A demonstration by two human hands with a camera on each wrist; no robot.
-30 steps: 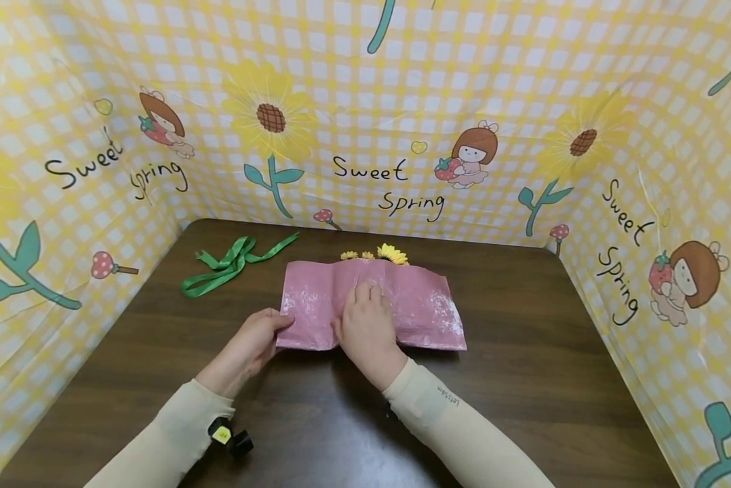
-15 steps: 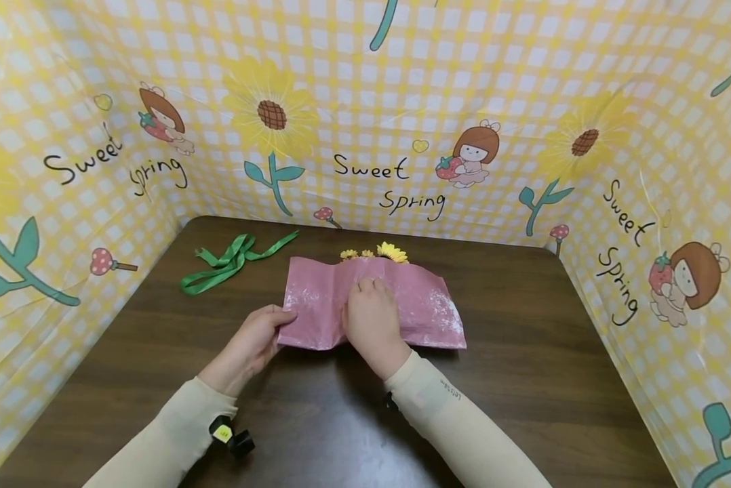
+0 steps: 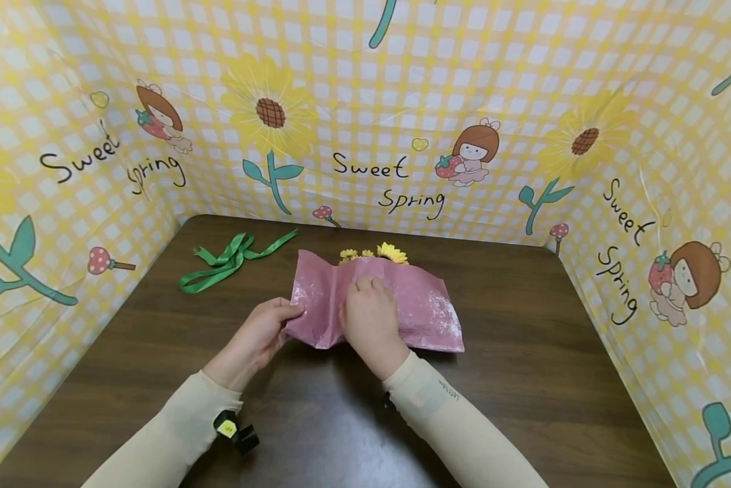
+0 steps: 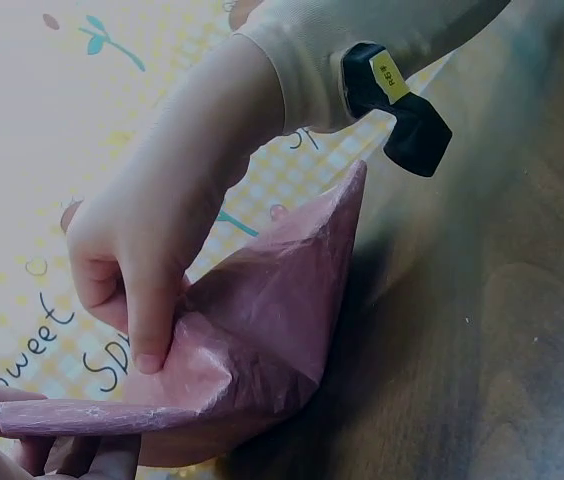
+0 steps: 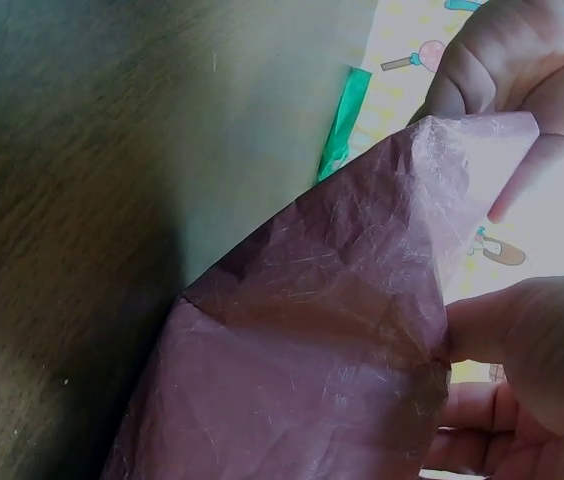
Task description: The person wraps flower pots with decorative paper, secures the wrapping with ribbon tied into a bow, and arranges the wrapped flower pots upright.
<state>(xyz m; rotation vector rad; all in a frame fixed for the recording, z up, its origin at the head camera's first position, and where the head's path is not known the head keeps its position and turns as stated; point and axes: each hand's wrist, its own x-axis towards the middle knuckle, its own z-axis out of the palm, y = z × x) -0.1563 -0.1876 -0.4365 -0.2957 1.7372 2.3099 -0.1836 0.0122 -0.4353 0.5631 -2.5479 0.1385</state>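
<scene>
A pink sheet of wrapping paper (image 3: 417,298) with white scuffs stands out from the middle of the table, creased around its centre. My left hand (image 3: 258,339) pinches its left side, thumb on the near face; that side bends up and inward. My right hand (image 3: 374,325) grips the paper near the middle with curled fingers, and in the left wrist view the right hand (image 4: 162,230) pushes a finger into a fold. In the right wrist view the left hand (image 5: 522,60) holds a raised corner. Yellow flowers (image 3: 392,253) peek over the paper's back edge, their stems hidden.
A loose green ribbon (image 3: 231,259) lies at the back left of the dark wooden table (image 3: 524,379). Yellow checked cloth (image 3: 365,88) with printed sunflowers walls the table at the back and both sides.
My left hand has moved slightly right and up, carrying the left side of the wrapping paper inward. My right hand has stayed near the middle, its fingers drawing in a little.
</scene>
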